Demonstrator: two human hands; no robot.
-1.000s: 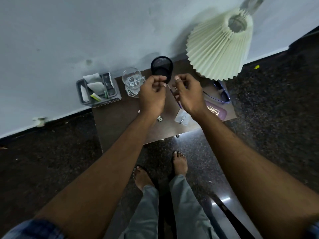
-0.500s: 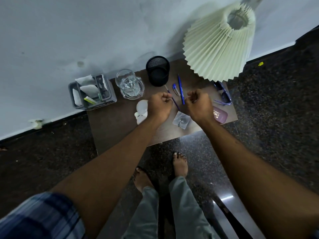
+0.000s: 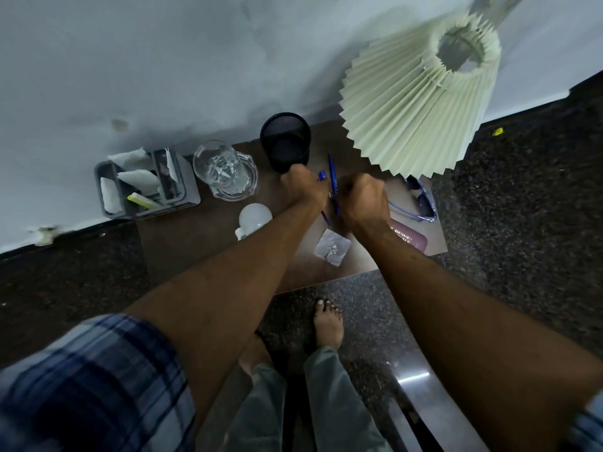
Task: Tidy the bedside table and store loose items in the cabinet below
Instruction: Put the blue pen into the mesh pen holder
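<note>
Tightly curled left grip [image 3: 303,187], right grip [image 3: 362,203]

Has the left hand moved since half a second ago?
Yes. The left hand has moved away from the person, toward the black mesh cup. Earlier a gap showed between them; now the hand reaches the cup's base.

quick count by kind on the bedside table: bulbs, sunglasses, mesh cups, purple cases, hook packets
white light bulb: 1
blue-framed sunglasses: 1
black mesh pen cup: 1
purple case: 1
clear packet with metal hook: 1
total: 5
</note>
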